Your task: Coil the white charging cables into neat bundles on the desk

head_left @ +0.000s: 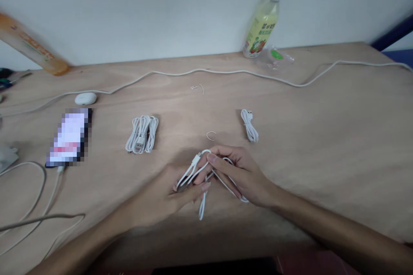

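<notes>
Between my two hands, above the near part of the table, is a white USB cable (195,162) gathered in loose loops. My left hand (176,191) is closed around several strands, with one connector showing above its fingers. With thumb and fingers, my right hand (238,172) pinches the same cable; some loops run under its palm. One loop hangs below the hands. Just beyond them lies a short curved white tie (211,134). Coiled, tied white cables (142,134) lie to the left, and a single tied cable (249,125) lies to the right.
Small white tie scraps (195,88) lie farther back. A long white cord (200,70) crosses the table. At left are a phone (69,137) on a charging cable, a white earbud case (85,98) and an orange bottle (35,47). A yellow-labelled bottle (263,25) stands by the wall.
</notes>
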{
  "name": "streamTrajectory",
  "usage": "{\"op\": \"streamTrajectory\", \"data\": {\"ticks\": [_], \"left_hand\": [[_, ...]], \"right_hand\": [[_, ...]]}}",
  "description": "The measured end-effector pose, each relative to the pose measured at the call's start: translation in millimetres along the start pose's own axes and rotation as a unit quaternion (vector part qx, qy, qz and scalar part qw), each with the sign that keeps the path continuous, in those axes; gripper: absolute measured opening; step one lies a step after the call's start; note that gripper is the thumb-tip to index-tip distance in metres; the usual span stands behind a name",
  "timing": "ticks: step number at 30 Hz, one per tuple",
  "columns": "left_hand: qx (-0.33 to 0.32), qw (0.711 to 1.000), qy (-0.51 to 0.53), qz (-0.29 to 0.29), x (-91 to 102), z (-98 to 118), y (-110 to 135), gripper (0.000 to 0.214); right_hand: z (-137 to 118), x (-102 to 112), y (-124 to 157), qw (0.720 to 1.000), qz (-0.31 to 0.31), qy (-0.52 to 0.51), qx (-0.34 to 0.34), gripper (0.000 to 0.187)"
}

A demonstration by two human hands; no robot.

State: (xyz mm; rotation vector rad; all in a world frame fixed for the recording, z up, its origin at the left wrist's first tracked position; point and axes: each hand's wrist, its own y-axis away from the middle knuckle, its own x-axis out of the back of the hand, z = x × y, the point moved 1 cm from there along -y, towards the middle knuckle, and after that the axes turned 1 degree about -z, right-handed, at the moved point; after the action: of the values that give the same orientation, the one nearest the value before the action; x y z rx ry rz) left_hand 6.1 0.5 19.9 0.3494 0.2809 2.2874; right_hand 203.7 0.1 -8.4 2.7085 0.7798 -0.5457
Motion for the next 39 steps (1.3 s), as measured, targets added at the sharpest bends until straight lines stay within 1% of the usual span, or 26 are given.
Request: {"op": "streamTrajectory", "data": {"ticks": [3,6,8,10,12,14,16,18,20,22,24,26,29,32,35,39], "left_hand": [[0.001,1.000,0.006,-0.008,1.3,1,0,0.037],[0.025,0.999,0.024,-0.007,-0.3,-1,1,0.035],[0.057,0.997,0.058,0.006,-3.3,-5,1,0.033],[0.075,0.993,0.082,0.035,-6.5,-9,1,0.032],[0.069,0.992,0.082,0.070,-8.8,-11,1,0.033],[0.061,0.992,0.077,0.074,-9.8,-11,1,0.033],[0.058,0.994,0.072,0.051,-9.2,-9,1,0.035],[0.056,0.995,0.076,0.019,-7.4,-6,1,0.032],[0.047,0.994,0.094,-0.010,-5.5,-4,0,0.028],[0.039,0.992,0.115,-0.033,-4.3,-3,-1,0.030],[0.037,0.989,0.137,-0.038,-3.6,-3,-2,0.032],[0.046,0.985,0.165,-0.034,-3.1,-4,-3,0.033],[0.050,0.976,0.211,-0.018,-1.6,-5,-3,0.033],[0.040,0.967,0.251,-0.003,1.0,-4,-4,0.036],[0.031,0.960,0.276,0.018,3.5,-5,-5,0.039],[0.021,0.939,0.335,0.079,5.8,-8,-7,0.035]], "right_hand": [[-1,0,3,0.999,0.009,0.026,0.024,0.037],[-4,0,7,0.993,0.026,0.102,0.058,0.031],[-6,0,9,0.983,0.032,0.166,0.078,0.030],[-8,-1,10,0.976,0.023,0.195,0.090,0.032],[-9,-1,10,0.979,0.008,0.180,0.091,0.034],[-8,-2,9,0.986,0.000,0.145,0.078,0.033],[-7,-2,9,0.992,-0.005,0.112,0.057,0.032],[-6,-2,9,0.996,-0.016,0.087,0.032,0.033],[-5,-3,9,0.998,-0.028,0.062,0.009,0.033],[-4,-4,9,0.999,-0.029,0.028,-0.001,0.031],[-3,-4,9,1.000,-0.009,0.000,0.007,0.028],[-2,-3,9,0.999,0.027,0.010,0.034,0.027],[-2,3,8,0.986,0.101,0.098,0.085,0.025],[-3,7,7,0.969,0.160,0.154,0.105,0.021],[-4,8,6,0.963,0.185,0.159,0.116,0.022],[-8,6,6,0.957,0.203,0.162,0.131,0.021]]}}
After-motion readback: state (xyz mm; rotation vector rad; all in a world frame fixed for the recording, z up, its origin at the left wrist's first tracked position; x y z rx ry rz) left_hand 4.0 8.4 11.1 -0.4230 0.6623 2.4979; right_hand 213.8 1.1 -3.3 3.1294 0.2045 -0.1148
